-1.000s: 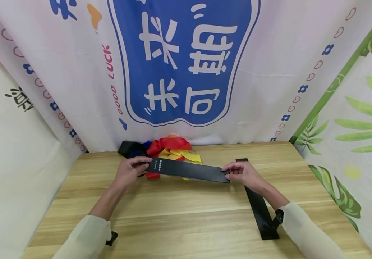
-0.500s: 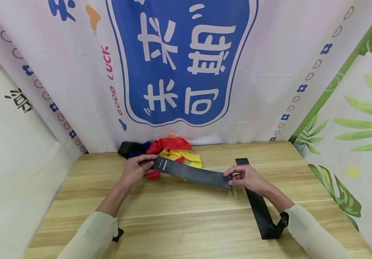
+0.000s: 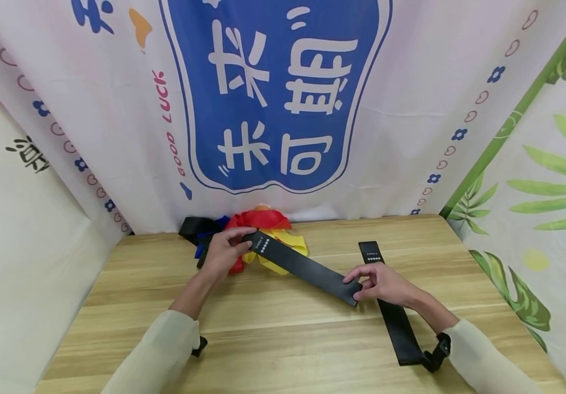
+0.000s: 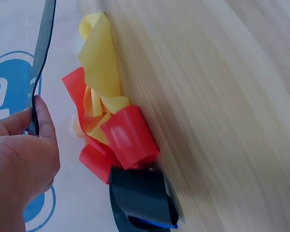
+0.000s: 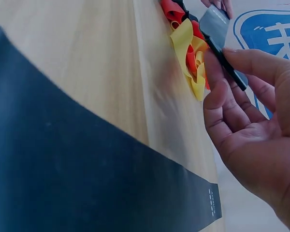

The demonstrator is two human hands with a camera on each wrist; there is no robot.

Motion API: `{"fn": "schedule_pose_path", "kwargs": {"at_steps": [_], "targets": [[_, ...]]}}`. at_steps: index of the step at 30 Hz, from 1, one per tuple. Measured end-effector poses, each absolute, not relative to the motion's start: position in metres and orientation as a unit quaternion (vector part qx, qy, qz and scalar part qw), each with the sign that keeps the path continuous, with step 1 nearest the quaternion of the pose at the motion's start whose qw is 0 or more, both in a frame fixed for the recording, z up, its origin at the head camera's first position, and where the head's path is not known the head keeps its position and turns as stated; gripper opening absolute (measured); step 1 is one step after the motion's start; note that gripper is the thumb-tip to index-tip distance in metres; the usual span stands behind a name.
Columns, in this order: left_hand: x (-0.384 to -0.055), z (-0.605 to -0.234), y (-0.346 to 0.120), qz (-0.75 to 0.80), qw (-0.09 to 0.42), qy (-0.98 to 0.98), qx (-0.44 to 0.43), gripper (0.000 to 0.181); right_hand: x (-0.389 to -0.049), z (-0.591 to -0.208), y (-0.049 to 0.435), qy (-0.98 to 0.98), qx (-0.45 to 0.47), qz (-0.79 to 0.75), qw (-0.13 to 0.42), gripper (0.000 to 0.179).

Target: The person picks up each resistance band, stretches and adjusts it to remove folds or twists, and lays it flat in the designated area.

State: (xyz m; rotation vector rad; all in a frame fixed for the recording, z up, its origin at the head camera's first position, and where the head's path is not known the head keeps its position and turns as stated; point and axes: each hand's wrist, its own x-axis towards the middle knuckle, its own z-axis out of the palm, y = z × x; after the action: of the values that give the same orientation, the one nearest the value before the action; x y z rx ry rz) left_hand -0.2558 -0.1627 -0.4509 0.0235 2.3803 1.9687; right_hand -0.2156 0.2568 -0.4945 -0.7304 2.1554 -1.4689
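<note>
A flat black resistance band (image 3: 307, 268) with small white print near one end is stretched slantwise between both hands above the table. The left hand (image 3: 225, 249) pinches its printed upper end between thumb and fingers; the left wrist view shows the band (image 4: 42, 53) edge-on in that grip. Lower and to the right, the right hand (image 3: 383, 283) pinches the opposite end. Beneath the right forearm lies a second black band (image 3: 398, 328), its printed end (image 5: 212, 205) showing in the right wrist view.
At the table's back edge a loose heap holds a red band (image 3: 263, 219), a yellow band (image 3: 290, 241), and black and blue bands (image 3: 196, 229). A printed curtain (image 3: 396, 164) hangs right behind the wooden table (image 3: 283, 350).
The held band has tilted more steeply: its left end moved right and up, its right end lower and slightly right. Both hands kept their pinch. The second band's printed end has come into sight.
</note>
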Motion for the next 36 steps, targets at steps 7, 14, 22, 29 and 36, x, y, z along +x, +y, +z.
{"fn": "schedule_pose_path", "kwargs": {"at_steps": [7, 14, 22, 29, 36], "targets": [[-0.262, -0.452, -0.144, 0.654, 0.018, 0.756, 0.028, 0.035, -0.205, -0.500, 0.259, 0.762, -0.265, -0.535, 0.250, 0.037], [-0.268, -0.455, -0.127, 0.645, -0.001, 0.764, 0.026, 0.031, -0.197, -0.503, 0.260, 0.751, -0.262, -0.543, 0.269, 0.034], [-0.273, -0.454, -0.103, 0.635, -0.043, 0.768, 0.071, 0.034, -0.189, -0.501, 0.263, 0.746, -0.278, -0.540, 0.272, 0.029], [-0.276, -0.460, -0.078, 0.649, -0.027, 0.756, 0.083, 0.039, -0.181, -0.502, 0.265, 0.760, -0.272, -0.527, 0.266, 0.022], [-0.280, -0.468, -0.057, 0.667, -0.024, 0.739, 0.089, 0.040, -0.175, -0.505, 0.270, 0.743, -0.278, -0.542, 0.277, 0.020]]}}
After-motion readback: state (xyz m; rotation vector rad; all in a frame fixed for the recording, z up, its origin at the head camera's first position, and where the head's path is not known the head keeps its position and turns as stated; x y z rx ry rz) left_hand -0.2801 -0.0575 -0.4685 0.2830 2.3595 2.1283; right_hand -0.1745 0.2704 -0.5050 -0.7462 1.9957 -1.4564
